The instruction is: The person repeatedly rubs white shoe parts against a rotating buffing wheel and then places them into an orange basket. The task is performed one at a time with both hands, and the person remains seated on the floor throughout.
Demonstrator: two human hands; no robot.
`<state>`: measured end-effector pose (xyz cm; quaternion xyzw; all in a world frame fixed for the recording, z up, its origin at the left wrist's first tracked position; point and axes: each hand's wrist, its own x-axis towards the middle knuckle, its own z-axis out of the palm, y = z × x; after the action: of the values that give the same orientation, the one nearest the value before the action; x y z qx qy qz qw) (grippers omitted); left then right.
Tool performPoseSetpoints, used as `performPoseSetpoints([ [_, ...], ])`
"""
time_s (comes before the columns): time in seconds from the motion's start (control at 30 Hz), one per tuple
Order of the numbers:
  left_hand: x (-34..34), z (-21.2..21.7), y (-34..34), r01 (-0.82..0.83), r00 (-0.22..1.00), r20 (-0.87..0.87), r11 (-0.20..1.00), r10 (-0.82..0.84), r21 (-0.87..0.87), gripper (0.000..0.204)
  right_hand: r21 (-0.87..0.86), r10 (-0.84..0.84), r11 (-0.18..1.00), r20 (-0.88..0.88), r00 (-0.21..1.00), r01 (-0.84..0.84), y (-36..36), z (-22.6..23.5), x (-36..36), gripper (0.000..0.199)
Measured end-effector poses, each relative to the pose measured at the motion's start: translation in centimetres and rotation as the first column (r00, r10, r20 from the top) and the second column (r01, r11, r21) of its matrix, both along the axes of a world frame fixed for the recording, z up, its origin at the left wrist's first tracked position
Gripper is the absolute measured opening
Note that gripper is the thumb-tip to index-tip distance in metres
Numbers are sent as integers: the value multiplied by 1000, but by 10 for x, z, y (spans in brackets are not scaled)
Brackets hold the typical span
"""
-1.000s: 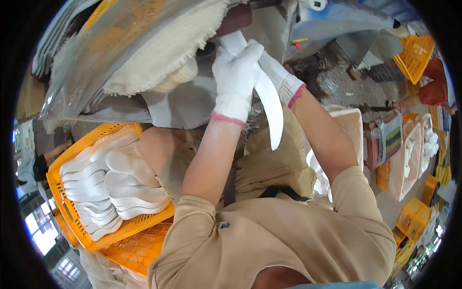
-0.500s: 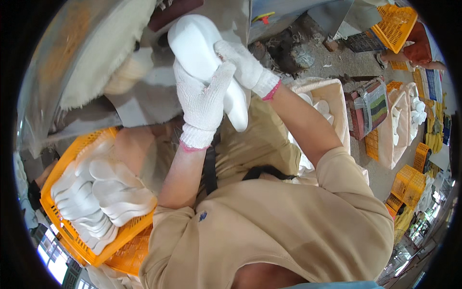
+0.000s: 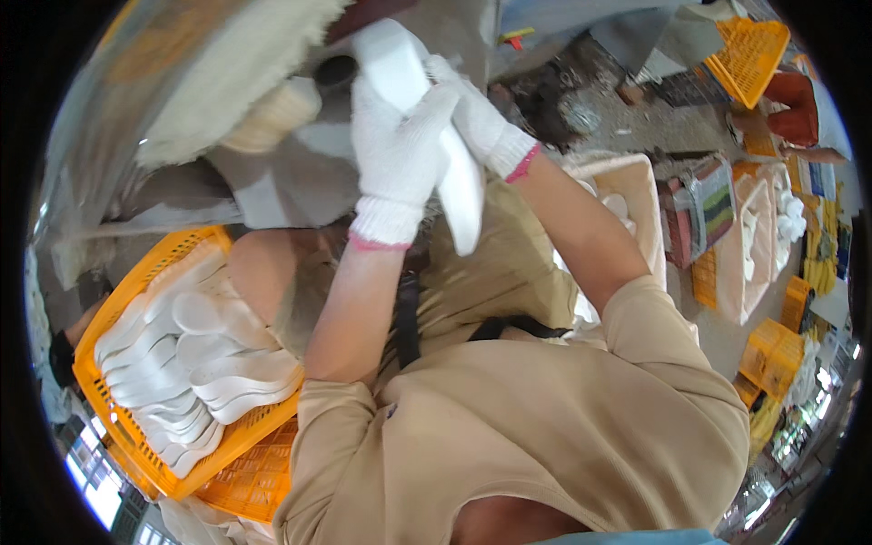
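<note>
A smooth white spoon-shaped piece [image 3: 392, 68], broad and rounded at one end and narrow at the other, is held in both hands in front of the machine. My left hand [image 3: 400, 136], in a white knit glove, is closed around its middle, thumb across the face. On its right edge my right hand [image 3: 472, 113], gloved alike, grips with the fingers partly hidden behind it. Left of the hands is a large wheel [image 3: 241, 86] with a pale, frayed edge; the piece is apart from it. Similar white pieces [image 3: 213, 363] lie stacked in an orange plastic basket [image 3: 232, 440] at the lower left.
A grey machine housing [image 3: 282, 186] lies beneath the wheel. To the right stand cloth-lined containers [image 3: 643, 204] of white pieces and a striped bundle [image 3: 708, 211]. Farther right are orange crates [image 3: 770, 354] and another person in red-brown shorts [image 3: 792, 104]. Debris [image 3: 545, 104] covers the floor ahead.
Both hands and the white piece have shifted slightly right in the picture. The piece has turned, showing more of its edge. The grip stays the same.
</note>
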<state>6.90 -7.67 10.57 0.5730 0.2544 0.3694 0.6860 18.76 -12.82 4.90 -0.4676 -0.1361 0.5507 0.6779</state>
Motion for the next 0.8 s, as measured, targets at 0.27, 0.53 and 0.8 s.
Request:
performPoseSetpoints([
  [0.27, -70, 14, -16, 37, 999, -25, 981, -42, -192, 47, -239, 198, 968, 542, 817, -76, -37, 32, -49, 41],
  [0.53, -121, 5, 13, 113, 993, 80, 917, -90, -382, 49, -392, 295, 920, 685, 666, -5, -26, 51, -104, 60],
  [0.8, -126, -38, 48, 115, 948, 300, 769, 103, -629, 56, -290, 250, 946, 937, 246, 144, -6, 99, -154, 70],
])
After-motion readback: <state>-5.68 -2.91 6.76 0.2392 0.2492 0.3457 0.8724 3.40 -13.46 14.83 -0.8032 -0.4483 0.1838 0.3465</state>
